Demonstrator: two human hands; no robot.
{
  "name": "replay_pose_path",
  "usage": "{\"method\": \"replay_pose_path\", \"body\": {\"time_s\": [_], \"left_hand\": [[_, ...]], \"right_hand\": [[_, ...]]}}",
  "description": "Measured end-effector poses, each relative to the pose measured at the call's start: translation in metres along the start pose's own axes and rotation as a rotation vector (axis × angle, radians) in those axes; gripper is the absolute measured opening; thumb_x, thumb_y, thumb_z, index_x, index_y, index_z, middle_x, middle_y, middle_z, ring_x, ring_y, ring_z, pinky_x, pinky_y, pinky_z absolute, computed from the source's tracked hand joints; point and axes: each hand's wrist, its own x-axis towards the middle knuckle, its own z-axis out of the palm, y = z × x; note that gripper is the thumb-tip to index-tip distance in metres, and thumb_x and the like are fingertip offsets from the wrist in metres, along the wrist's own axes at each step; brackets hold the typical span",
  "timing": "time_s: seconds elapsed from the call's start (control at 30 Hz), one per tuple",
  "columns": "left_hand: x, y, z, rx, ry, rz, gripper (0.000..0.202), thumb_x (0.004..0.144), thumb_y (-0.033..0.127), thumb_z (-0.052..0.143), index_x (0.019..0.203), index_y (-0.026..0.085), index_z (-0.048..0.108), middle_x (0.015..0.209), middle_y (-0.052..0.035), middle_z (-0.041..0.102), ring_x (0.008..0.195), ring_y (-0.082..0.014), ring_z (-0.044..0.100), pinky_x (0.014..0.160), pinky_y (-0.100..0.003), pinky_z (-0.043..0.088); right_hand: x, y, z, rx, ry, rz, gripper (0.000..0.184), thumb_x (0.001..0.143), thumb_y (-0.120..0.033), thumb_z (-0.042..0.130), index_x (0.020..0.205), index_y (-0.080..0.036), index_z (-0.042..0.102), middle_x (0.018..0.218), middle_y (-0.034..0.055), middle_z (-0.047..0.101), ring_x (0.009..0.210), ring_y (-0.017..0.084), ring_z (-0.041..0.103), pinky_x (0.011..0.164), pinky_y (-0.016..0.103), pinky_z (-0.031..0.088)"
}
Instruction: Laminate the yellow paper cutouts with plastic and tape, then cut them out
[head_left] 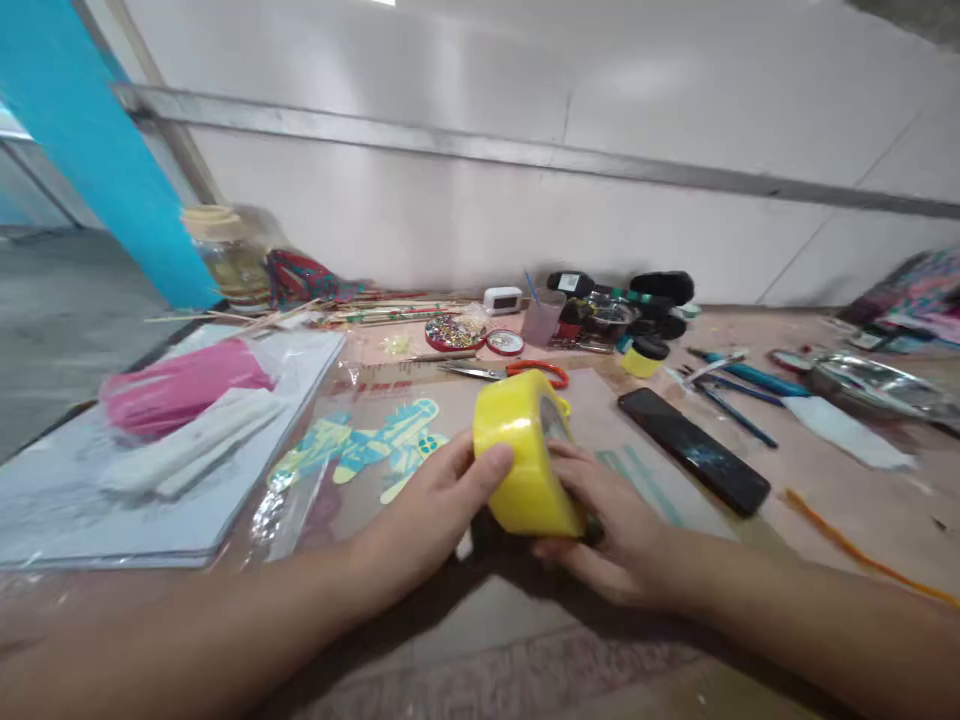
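Note:
A wide roll of yellow tape (514, 455) is held up on its edge between both hands, above the table near its front. My left hand (450, 480) grips its left side, the thumb lying across the outer face. On the other side, my right hand (611, 515) has fingers at the roll's open core and its thumb low by the rim. Something dark shows under the roll, too hidden to name. Behind the left hand lie blue-and-yellow patterned cut-outs (364, 450). Orange-handled scissors (502, 373) rest just beyond the roll.
To the right lie a black phone (694, 448), an orange cord (862, 548) and several pens (742, 385). Papers (217, 520) with a pink packet (187, 385) cover the left. Along the wall stand a glass jar (229, 265), a plastic cup (541, 318) and a yellow pot (643, 358).

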Motion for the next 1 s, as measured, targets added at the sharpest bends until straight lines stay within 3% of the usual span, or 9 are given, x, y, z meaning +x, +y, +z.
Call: {"method": "replay_pose_path", "body": {"time_s": [0.13,0.27,0.37,0.43,0.53,0.63,0.73,0.83,1.0], "left_hand": [[0.003,-0.014,0.005,-0.028,-0.087,0.052,0.048,0.085,0.041,0.07,0.128,0.022,0.06,0.128,-0.0061,0.072,0.117,-0.029,0.067,0.097,-0.038,0.056],[0.006,-0.025,0.007,-0.062,-0.072,0.107,0.047,0.086,0.044,0.072,0.127,0.023,0.062,0.124,-0.0082,0.072,0.112,-0.0286,0.067,0.1,-0.044,0.054],[0.01,-0.028,0.004,-0.112,-0.042,0.113,0.042,0.09,0.046,0.067,0.125,0.023,0.065,0.123,-0.0077,0.072,0.113,-0.0262,0.066,0.103,-0.042,0.051],[0.012,-0.029,0.001,-0.115,0.03,0.073,0.04,0.093,0.05,0.063,0.122,0.022,0.067,0.121,-0.0079,0.072,0.11,-0.025,0.066,0.101,-0.039,0.052],[0.015,-0.029,-0.003,-0.084,0.176,0.026,0.044,0.096,0.058,0.052,0.11,0.02,0.07,0.112,-0.0074,0.073,0.102,-0.0233,0.067,0.094,-0.036,0.054],[0.015,-0.023,-0.004,-0.052,0.155,0.037,0.043,0.095,0.057,0.053,0.111,0.02,0.069,0.112,-0.0066,0.074,0.103,-0.0241,0.067,0.093,-0.034,0.055],[0.013,-0.017,-0.001,-0.105,0.037,0.059,0.041,0.091,0.048,0.063,0.119,0.019,0.064,0.119,-0.0078,0.074,0.11,-0.0266,0.068,0.094,-0.035,0.056],[0.012,-0.02,0.003,-0.176,-0.028,0.093,0.044,0.087,0.039,0.071,0.125,0.019,0.058,0.124,-0.0084,0.072,0.114,-0.0258,0.067,0.097,-0.035,0.055],[0.012,-0.037,0.006,-0.188,-0.077,0.158,0.053,0.083,0.033,0.08,0.128,0.022,0.055,0.122,-0.007,0.07,0.11,-0.0239,0.067,0.099,-0.039,0.054]], "right_hand": [[-0.004,-0.001,0.004,0.116,0.038,0.188,0.045,0.094,-0.049,0.065,0.125,-0.019,0.054,0.111,0.0143,0.072,0.101,0.031,0.072,0.084,0.04,0.06],[-0.003,-0.004,0.003,0.282,0.099,0.37,0.04,0.095,-0.051,0.063,0.121,-0.022,0.056,0.104,0.0096,0.073,0.09,0.026,0.073,0.076,0.035,0.061],[0.001,-0.001,0.0,0.237,0.075,0.335,0.04,0.096,-0.043,0.062,0.128,-0.021,0.053,0.119,0.0141,0.07,0.106,0.029,0.069,0.09,0.043,0.059],[0.003,0.006,0.0,0.114,0.056,0.233,0.045,0.092,-0.037,0.066,0.13,-0.019,0.052,0.128,0.0179,0.066,0.121,0.035,0.063,0.104,0.055,0.05],[0.003,0.016,0.001,-0.003,0.057,0.162,0.04,0.09,-0.032,0.069,0.124,-0.019,0.054,0.125,0.0174,0.068,0.127,0.038,0.059,0.112,0.063,0.04],[-0.001,0.015,0.002,-0.027,0.067,0.224,0.039,0.091,-0.04,0.07,0.121,-0.02,0.056,0.12,0.0162,0.07,0.126,0.038,0.061,0.103,0.056,0.051],[-0.003,0.007,0.001,-0.001,0.057,0.227,0.043,0.09,-0.052,0.069,0.116,-0.02,0.057,0.112,0.0137,0.072,0.104,0.031,0.071,0.086,0.043,0.059],[-0.002,0.0,0.0,0.017,0.085,0.244,0.043,0.092,-0.056,0.066,0.113,-0.02,0.057,0.098,0.0091,0.073,0.086,0.024,0.072,0.074,0.035,0.059],[0.0,-0.002,0.001,0.047,0.107,0.299,0.043,0.093,-0.055,0.065,0.117,-0.021,0.056,0.1,0.0081,0.073,0.084,0.023,0.072,0.072,0.032,0.058]]}}
